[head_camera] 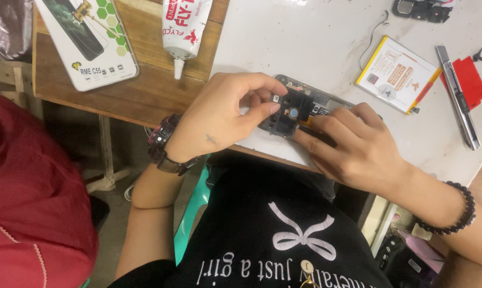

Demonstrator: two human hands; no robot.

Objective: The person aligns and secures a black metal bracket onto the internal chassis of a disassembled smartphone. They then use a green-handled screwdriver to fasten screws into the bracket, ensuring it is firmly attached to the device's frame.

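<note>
An opened phone body (326, 104) lies at the near edge of a white table (305, 48). My left hand (225, 114) pinches a small black cover piece (297, 104) on the phone's upper end, thumb and fingers closed on it. My right hand (353, 146) rests on the phone's lower part, fingertips pressing down beside the black piece. A dark watch sits on my left wrist and a black bead bracelet on my right wrist.
A flat white-and-yellow battery (398, 74) lies to the right, with a grey utility knife (458, 96) and a red piece (472, 80) beyond it. A white glue tube (185, 26) and a screen-protector box (89, 37) lie on the wooden bench at left. Someone in red (33, 197) sits at left.
</note>
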